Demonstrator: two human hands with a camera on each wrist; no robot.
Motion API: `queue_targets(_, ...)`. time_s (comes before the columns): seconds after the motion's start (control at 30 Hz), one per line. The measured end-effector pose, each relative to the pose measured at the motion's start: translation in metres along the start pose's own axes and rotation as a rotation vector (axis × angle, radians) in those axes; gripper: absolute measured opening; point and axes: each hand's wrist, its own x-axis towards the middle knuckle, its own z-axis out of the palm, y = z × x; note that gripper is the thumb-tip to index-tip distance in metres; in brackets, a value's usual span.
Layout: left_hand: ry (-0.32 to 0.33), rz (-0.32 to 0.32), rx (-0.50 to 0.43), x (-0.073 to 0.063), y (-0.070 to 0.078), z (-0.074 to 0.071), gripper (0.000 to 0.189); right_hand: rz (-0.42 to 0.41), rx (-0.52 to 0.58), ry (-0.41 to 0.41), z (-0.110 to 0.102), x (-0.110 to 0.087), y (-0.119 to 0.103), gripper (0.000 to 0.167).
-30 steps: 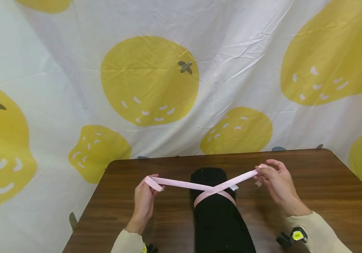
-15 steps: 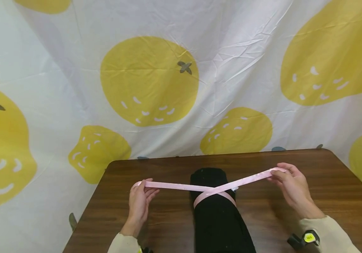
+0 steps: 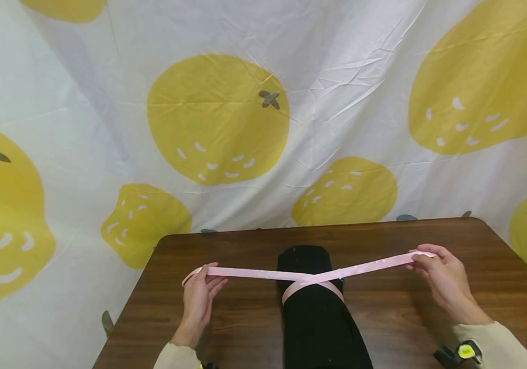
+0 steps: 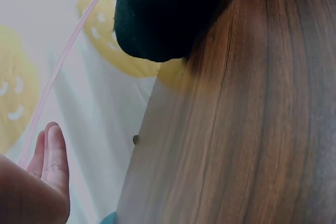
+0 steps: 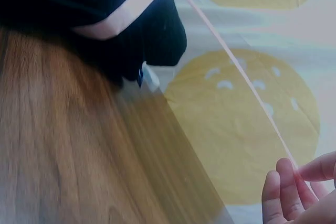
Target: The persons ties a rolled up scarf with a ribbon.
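Note:
A pink ribbon (image 3: pixel 369 266) loops around a black cloth-covered, rounded form (image 3: pixel 320 328) and crosses over itself on top. My left hand (image 3: pixel 196 302) pinches one end of the ribbon out to the left, with a short tail bending back over the fingers. Out to the right, my right hand (image 3: pixel 447 282) pinches the other end between thumb and fingers. Both lengths run nearly straight from the crossing. In the right wrist view the ribbon band (image 5: pixel 128 11) lies flat round the black form, and a small white tag (image 5: pixel 150 77) pokes out near its far end.
The black form lies on a brown wood-grain table (image 3: pixel 240 318) with rounded far corners. Behind the table hangs a white cloth (image 3: pixel 337 113) printed with yellow fruit. Each wrist wears a black camera strap, the right one (image 3: pixel 459 353) showing more fully.
Both hands have moved apart, the left to the left and the right to the right and slightly down. The ribbon lengths have grown longer and flatter, with the crossing lying closer to the black form.

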Motion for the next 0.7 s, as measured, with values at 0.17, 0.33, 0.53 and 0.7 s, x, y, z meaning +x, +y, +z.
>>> queue_targets(0.17, -0.001, -0.015, 0.011, 0.0, 0.001, -0.005, 0.037, 0.004, -0.021, 0.018, -0.013, 0.001, 0.001, 0.015)
queue_targets(0.33, 0.003, -0.024, 0.023, 0.0, 0.002, -0.011, 0.038, -0.008, -0.027, -0.003, -0.026, 0.002, 0.002, 0.019)
queue_targets(0.53, 0.007, -0.033, 0.023, 0.002, 0.001, -0.018, 0.037, -0.011, 0.049, -0.058, -0.039, 0.002, 0.004, 0.026)
queue_targets(0.7, 0.003, -0.049, 0.041, 0.003, 0.001, -0.022, 0.039, -0.002, 0.096, -0.077, -0.049, 0.001, 0.005, 0.03)
